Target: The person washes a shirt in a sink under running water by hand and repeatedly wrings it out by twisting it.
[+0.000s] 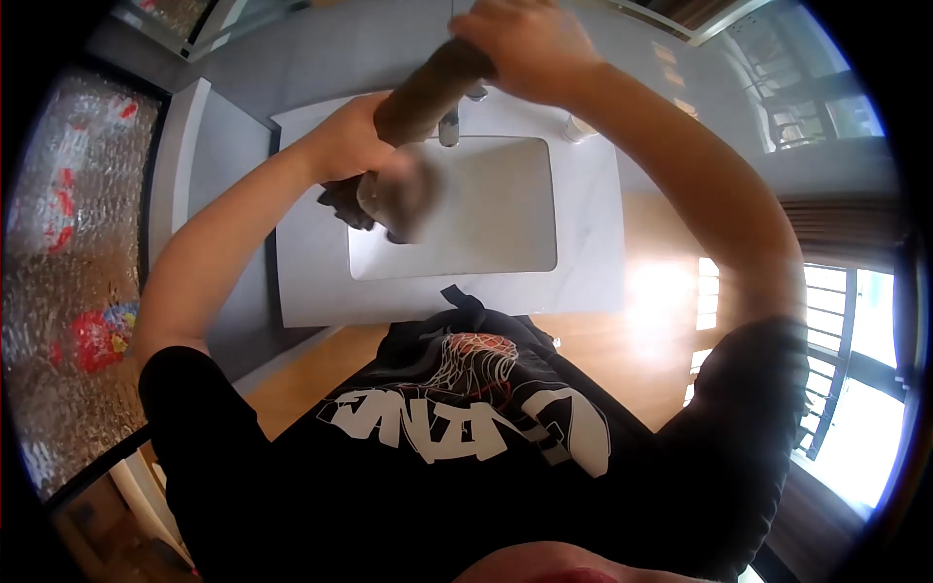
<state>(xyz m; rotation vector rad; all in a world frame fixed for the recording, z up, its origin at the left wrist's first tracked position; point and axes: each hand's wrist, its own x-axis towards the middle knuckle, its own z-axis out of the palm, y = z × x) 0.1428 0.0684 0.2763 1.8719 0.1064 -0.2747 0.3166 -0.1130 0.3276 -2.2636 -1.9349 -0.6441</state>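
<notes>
Head view: my two hands at work over a bathroom washbasin (501, 209), in the upper middle of the frame. A dark brown cloth (432, 92), probably a towel, is bunched into a thick roll that slants from upper right to lower left above the basin's left side and the faucet (449, 128). My right hand (530, 49), at the top edge of the frame, is closed around the roll's upper end; my left hand (352, 141), left of centre, is wrapped around it lower down. Neither hand is spread, though some fingers are hidden behind the roll. Loose dark folds hang beneath my left hand, and part of this lower end is blurred, so I cannot tell whether water is falling from it. The pale countertop (311, 282) frames the basin. I judge the step in hand to be wringing, with the cloth gathered and squeezed lengthwise. The next move would call for a firm grip at both ends, opposed turning of the wrists, and the hanging folds held within the basin's rim.
</notes>
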